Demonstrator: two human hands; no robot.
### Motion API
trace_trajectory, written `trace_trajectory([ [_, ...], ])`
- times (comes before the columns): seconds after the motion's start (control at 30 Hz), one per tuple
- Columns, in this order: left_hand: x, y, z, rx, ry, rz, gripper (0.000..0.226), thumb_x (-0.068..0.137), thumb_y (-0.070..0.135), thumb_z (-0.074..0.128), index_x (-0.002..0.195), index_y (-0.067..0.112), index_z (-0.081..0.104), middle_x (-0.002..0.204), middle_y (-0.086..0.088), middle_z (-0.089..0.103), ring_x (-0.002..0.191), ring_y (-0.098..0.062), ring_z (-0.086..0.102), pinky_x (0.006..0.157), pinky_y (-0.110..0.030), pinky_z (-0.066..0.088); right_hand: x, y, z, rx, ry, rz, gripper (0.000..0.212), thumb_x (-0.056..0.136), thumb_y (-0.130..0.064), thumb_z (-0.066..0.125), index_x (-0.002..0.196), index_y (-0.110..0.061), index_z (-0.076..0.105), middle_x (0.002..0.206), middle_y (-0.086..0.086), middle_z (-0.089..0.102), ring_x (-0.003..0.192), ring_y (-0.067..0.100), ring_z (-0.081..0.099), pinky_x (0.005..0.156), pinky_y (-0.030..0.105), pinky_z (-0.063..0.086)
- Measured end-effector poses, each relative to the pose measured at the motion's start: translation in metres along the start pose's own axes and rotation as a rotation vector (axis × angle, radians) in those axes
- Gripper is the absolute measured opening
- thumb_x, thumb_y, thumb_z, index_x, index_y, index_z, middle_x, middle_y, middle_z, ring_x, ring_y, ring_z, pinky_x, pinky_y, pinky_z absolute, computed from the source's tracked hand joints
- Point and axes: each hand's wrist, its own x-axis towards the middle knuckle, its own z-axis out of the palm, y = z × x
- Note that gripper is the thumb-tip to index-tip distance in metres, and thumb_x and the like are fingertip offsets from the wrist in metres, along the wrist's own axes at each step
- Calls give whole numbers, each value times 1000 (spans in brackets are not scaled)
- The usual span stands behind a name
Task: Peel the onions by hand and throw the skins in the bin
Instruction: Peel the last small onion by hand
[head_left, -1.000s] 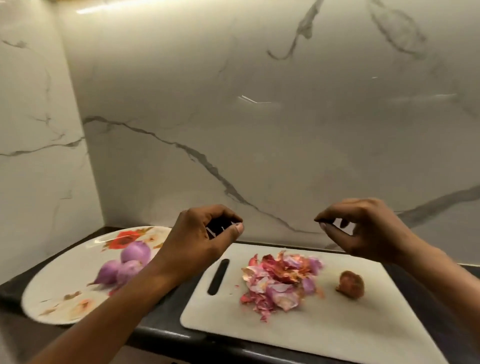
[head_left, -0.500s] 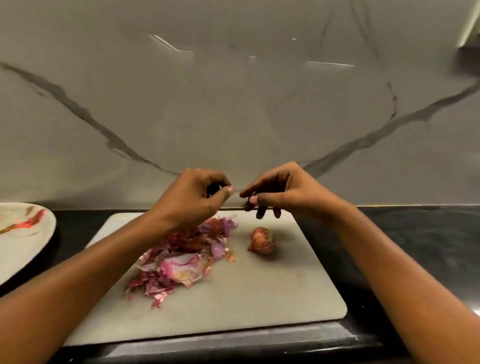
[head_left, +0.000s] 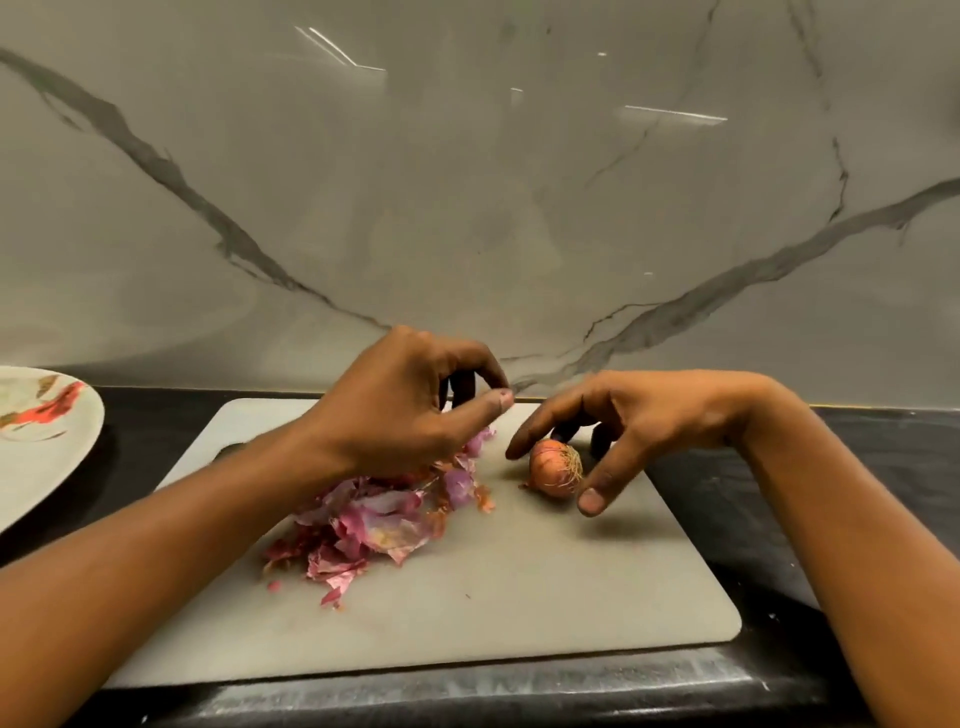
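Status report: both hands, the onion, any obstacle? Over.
Left hand curled above pink onion-skin pile, nothing seen in it. Right hand, fingers spread around small brown unpeeled onion on grey cutting board. Nothing between them; bin not in view.

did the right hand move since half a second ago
Yes. The right hand has come down from behind the small brown unpeeled onion on the white cutting board, its fingers now spread around it.
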Motion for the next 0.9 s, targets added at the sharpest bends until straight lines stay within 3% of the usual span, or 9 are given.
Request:
trace_trajectory([
  [0.1, -1, 2, 1, -6, -73, 75, 22, 93, 45, 76, 109, 31, 76, 77, 13, 70, 60, -19, 63, 52, -39, 52, 4, 1, 4, -4, 90, -17, 48, 82, -16, 89, 126, -32, 75, 123, -6, 74, 117, 15, 68, 92, 22, 53],
  [0.23, 1, 5, -1, -6, -168, 154, 47, 83, 46, 87, 122, 27, 71, 99, 15, 70, 82, -10, 69, 63, -22, 54, 13, 4, 10, 156, 223, -102, 30, 88, -11, 85, 116, -17, 77, 104, -1, 78, 95, 13, 70, 83, 28, 53],
  [0.37, 1, 1, -1, 26, -118, 155, 62, 74, 51, 93, 121, 23, 62, 108, 13, 62, 89, -7, 65, 68, -22, 56, 24, -1, 16, 250, 350, -152, 30, 87, -17, 87, 114, -16, 75, 105, 9, 80, 92, 19, 70, 77, 32, 51],
  [0.43, 2, 0, 0, 1, -75, 107, 63, 72, 50, 95, 118, 25, 59, 106, 11, 62, 88, -12, 66, 64, -27, 58, 28, -2, 16, 289, 424, -165, 34, 83, -18, 89, 113, -13, 74, 102, 13, 80, 86, 21, 69, 74, 36, 51],
  [0.63, 2, -1, 2, -124, 59, -37, 51, 72, 43, 96, 99, 25, 57, 85, 3, 70, 73, -23, 68, 60, -44, 57, 38, -6, 22, 427, 554, -252, 27, 82, -22, 85, 105, -9, 79, 92, 11, 78, 75, 13, 67, 63, 25, 50],
  [0.8, 3, -4, 2, -136, 102, -60, 39, 78, 31, 94, 99, 19, 63, 84, 3, 74, 74, -22, 75, 63, -42, 61, 45, -1, 24, 473, 737, -272, 22, 90, -28, 78, 97, -8, 84, 80, 12, 77, 69, 15, 63, 59, 27, 47],
  [0.9, 2, -6, 2, -124, 125, -104, 37, 76, 30, 95, 95, 18, 66, 82, 2, 75, 74, -19, 75, 64, -40, 62, 51, 1, 29, 425, 781, -250, 20, 98, -24, 71, 101, -9, 84, 84, 11, 79, 73, 18, 69, 64, 28, 56],
])
